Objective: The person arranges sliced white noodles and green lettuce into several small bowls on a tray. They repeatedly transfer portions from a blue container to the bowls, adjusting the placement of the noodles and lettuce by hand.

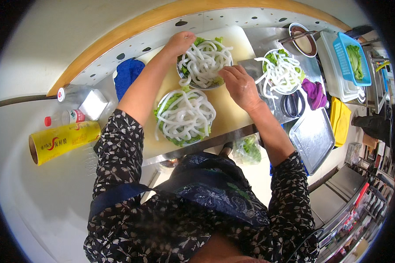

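Note:
Thick white noodle-like strips [202,62] lie over green lettuce in a bowl at the back of a pale cutting board [240,42]. My left hand [181,42] is at this bowl's back left rim, its fingers bent against the lettuce edge. At the right rim is my right hand [238,83], fingers curled by the strips; whether either hand pinches anything is hidden. Nearer me on the board stands a second bowl of strips [186,115] on lettuce. A third such bowl [281,72] stands to the right on the metal counter, with strips hanging over its rim.
Right: a bowl with chopsticks [303,39], purple cloth [313,93], black coiled band [293,104], blue basket of lettuce [354,62], metal tray [312,141], yellow container [339,121]. Left: blue cloth [128,77], yellow cling film roll [65,139], plastic bottles [64,117]. A bag of greens [247,149] lies below the counter.

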A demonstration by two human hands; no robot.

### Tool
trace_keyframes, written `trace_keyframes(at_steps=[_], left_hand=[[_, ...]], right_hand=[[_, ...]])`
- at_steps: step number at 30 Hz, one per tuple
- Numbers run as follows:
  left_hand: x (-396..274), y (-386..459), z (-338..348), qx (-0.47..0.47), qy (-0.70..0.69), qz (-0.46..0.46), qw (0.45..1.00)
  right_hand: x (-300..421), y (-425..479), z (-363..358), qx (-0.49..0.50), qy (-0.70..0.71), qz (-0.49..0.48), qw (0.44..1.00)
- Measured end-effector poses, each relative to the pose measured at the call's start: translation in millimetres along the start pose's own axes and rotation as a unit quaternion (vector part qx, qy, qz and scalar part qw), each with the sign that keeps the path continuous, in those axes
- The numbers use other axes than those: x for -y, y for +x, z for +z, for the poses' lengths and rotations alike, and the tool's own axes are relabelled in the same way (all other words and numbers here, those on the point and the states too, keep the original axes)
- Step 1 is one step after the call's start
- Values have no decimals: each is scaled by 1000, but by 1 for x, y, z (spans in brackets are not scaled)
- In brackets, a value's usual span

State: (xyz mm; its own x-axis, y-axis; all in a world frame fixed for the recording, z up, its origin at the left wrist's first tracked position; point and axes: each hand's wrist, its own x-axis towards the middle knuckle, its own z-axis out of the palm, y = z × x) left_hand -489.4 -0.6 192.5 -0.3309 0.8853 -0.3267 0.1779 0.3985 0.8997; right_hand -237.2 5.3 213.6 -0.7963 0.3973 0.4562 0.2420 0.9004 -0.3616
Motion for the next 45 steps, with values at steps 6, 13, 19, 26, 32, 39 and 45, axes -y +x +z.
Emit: trace_keyframes(at_steps=[6,13,19,26,32,39,45], left_hand=[[7,10,4,-65,5,82,994],[-28,-38,20,-146,70,256,953],[-22,-86,12,-55,316,537,780],[-12,-90,8,18,491,501,713],[-15,-96,6,-17,552,402,730],[-40,-88,29,-14,661,190,725],[-41,-91,43,29,762,101,639]], right_hand=[[8,-11,-10,-35,30,32,998],[6,-34,-17,-58,44,131,989],[-8,-34,1,-94,133,233,959],[-11,-34,14,-103,222,280,928],[16,-81,-9,-102,208,250,940],[-18,-241,-66,-282,332,523,732],[-137,-443,-67,-490,302,714,399]])
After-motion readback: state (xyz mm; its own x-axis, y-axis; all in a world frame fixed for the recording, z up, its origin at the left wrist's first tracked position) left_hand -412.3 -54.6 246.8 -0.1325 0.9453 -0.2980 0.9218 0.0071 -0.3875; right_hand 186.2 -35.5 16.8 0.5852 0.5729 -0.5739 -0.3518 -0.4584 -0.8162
